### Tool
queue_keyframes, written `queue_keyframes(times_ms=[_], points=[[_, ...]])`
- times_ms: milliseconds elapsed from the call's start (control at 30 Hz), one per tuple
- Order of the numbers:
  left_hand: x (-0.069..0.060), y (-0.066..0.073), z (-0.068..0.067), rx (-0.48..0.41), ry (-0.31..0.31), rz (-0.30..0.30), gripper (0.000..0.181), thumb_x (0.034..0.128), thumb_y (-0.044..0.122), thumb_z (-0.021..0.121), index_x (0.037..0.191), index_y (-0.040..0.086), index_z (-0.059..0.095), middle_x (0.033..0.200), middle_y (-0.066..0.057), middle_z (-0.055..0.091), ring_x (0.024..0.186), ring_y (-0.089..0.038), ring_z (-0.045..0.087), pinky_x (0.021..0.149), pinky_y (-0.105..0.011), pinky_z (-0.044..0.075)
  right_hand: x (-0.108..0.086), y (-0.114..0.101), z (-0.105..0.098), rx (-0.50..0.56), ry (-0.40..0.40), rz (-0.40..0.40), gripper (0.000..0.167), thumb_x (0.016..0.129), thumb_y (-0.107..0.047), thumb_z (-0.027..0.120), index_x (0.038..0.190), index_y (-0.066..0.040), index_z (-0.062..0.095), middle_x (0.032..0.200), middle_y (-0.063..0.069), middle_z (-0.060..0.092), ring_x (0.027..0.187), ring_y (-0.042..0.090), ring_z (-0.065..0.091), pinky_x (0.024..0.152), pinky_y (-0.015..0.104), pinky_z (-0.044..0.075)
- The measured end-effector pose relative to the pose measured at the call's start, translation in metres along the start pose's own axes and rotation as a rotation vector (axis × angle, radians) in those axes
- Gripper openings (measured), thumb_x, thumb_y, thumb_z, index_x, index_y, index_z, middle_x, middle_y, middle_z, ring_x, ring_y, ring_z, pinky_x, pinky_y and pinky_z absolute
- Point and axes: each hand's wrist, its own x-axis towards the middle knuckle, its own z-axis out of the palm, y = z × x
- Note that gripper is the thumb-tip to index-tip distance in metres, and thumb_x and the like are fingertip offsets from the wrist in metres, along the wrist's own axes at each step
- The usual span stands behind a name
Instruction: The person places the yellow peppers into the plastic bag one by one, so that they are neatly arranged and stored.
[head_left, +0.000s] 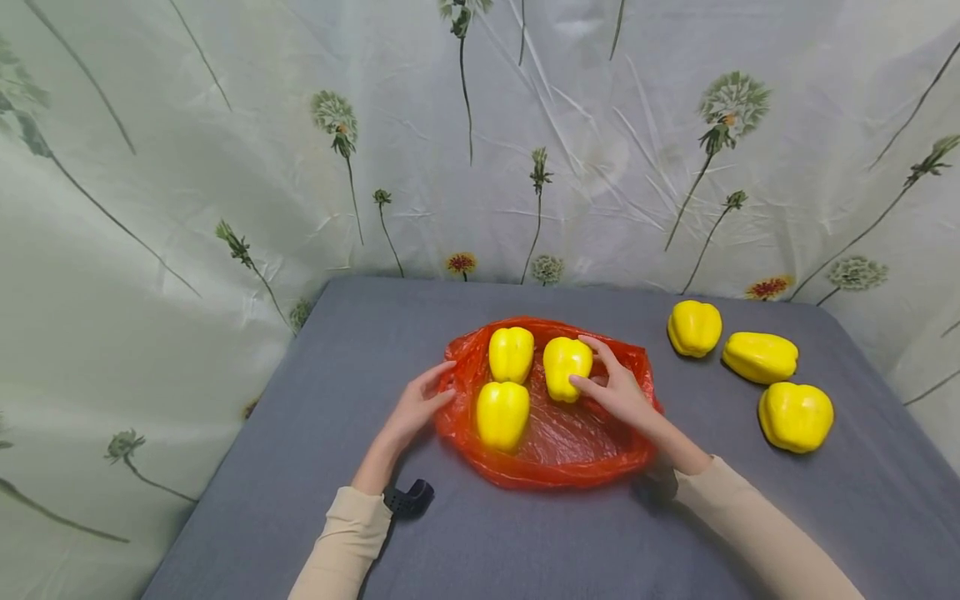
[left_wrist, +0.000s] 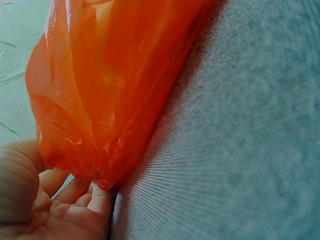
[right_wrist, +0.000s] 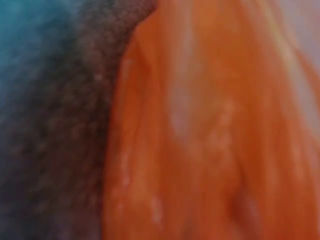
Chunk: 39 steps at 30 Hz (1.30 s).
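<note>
A red plastic bag (head_left: 645, 450) lies spread with its mouth facing up. Inside it, two yellow bell peppers (head_left: 503, 417) sit one behind the other on the left side. My right hand (head_left: 626, 396) reaches over the bag's right rim and grips another yellow bell pepper (head_left: 564, 367), thumb near and fingers at the far side. At the bag's left side my left hand (head_left: 412, 408) holds the rim; the left wrist view shows its fingers (left_wrist: 100, 200) against the gathered plastic (left_wrist: 105, 130). In the right wrist view the blurred plastic (right_wrist: 210, 125) hides the right hand.
Three more yellow bell peppers, a back one (head_left: 694, 328), a lying one (head_left: 761, 357) and a front one (head_left: 796, 417), rest right of the bag on the grey cloth surface (head_left: 360, 333). A dandelion-print curtain (head_left: 480, 208) hangs behind. A black strap (head_left: 408, 498) is on the left wrist.
</note>
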Motion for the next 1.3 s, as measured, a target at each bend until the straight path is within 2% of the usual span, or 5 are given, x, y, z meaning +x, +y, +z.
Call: queue_keyframes(times_ms=[167, 267, 500, 800, 1300], points=[[0.000, -0.001, -0.001, 0.014, 0.003, -0.001, 0.051, 0.0932, 0.019, 0.056, 0.142, 0.017, 0.040, 0.147, -0.011, 0.041, 0.126, -0.030, 0.052, 0.097, -0.032, 0.050, 0.007, -0.001, 0.006, 0.025, 0.016, -0.011, 0.068, 0.090, -0.028, 0.062, 0.145, -0.022, 0.024, 0.133, 0.022, 0.045, 0.091, 0.027, 0.064, 0.074, 0.031, 0.058], [0.000, -0.002, -0.001, 0.021, 0.002, 0.006, 0.051, 0.0933, 0.020, 0.056, 0.142, 0.017, 0.040, 0.147, -0.011, 0.042, 0.126, -0.030, 0.052, 0.096, -0.032, 0.051, 0.010, -0.002, 0.009, 0.002, 0.035, -0.009, 0.069, 0.090, -0.028, 0.062, 0.146, -0.020, 0.024, 0.132, 0.021, 0.046, 0.093, 0.027, 0.063, 0.075, 0.029, 0.056], [0.002, -0.004, -0.001, 0.022, 0.006, 0.018, 0.051, 0.0931, 0.019, 0.057, 0.141, 0.017, 0.041, 0.148, -0.010, 0.041, 0.129, -0.029, 0.048, 0.099, -0.033, 0.048, 0.012, -0.004, 0.013, -0.025, 0.052, 0.007, 0.070, 0.090, -0.030, 0.061, 0.146, -0.017, 0.022, 0.129, 0.021, 0.050, 0.109, 0.033, 0.058, 0.088, 0.041, 0.053], [0.001, -0.003, 0.000, 0.012, 0.001, 0.014, 0.051, 0.0932, 0.020, 0.056, 0.142, 0.017, 0.040, 0.148, -0.010, 0.040, 0.128, -0.029, 0.050, 0.097, -0.031, 0.050, 0.015, -0.001, 0.013, -0.038, -0.011, 0.017, 0.078, 0.090, -0.032, 0.061, 0.150, -0.017, 0.014, 0.149, 0.019, 0.033, 0.124, 0.038, 0.048, 0.100, 0.051, 0.046], [0.002, -0.004, -0.001, -0.009, -0.012, 0.012, 0.052, 0.0933, 0.019, 0.056, 0.142, 0.016, 0.039, 0.148, -0.012, 0.040, 0.124, -0.033, 0.052, 0.092, -0.026, 0.052, 0.010, -0.011, 0.011, 0.007, -0.062, -0.001, 0.081, 0.092, -0.022, 0.059, 0.151, -0.010, 0.006, 0.149, 0.025, 0.029, 0.123, 0.040, 0.048, 0.098, 0.051, 0.046]])
